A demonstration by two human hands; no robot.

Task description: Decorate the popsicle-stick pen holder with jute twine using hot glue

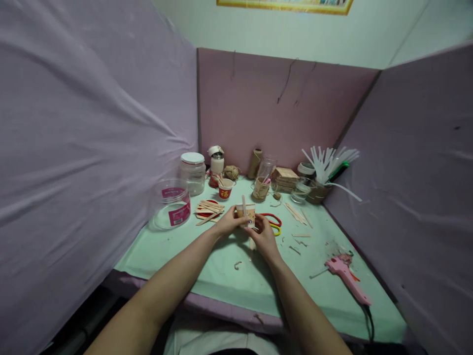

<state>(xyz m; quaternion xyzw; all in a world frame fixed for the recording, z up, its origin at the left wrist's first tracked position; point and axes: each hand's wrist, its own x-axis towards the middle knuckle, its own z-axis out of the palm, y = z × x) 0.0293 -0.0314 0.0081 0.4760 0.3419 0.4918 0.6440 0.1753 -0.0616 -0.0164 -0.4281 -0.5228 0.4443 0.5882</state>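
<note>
A small patterned paper cup is held between my two hands above the table. A wooden craft stick stands upright against the cup's side and rises past its rim. My left hand is closed on the cup's left side, its thumb across the stick. From the right and below, my right hand grips the cup near its base. Another craft stick lies on the table below the cup. Just behind my right hand are scissors with red and yellow handles, their blades hidden.
A pink glue gun lies at right with its cord. Left are craft sticks, a clear tub and a jar. Behind stand a red cup, a twine-wrapped cup, wooden squares and glue sticks.
</note>
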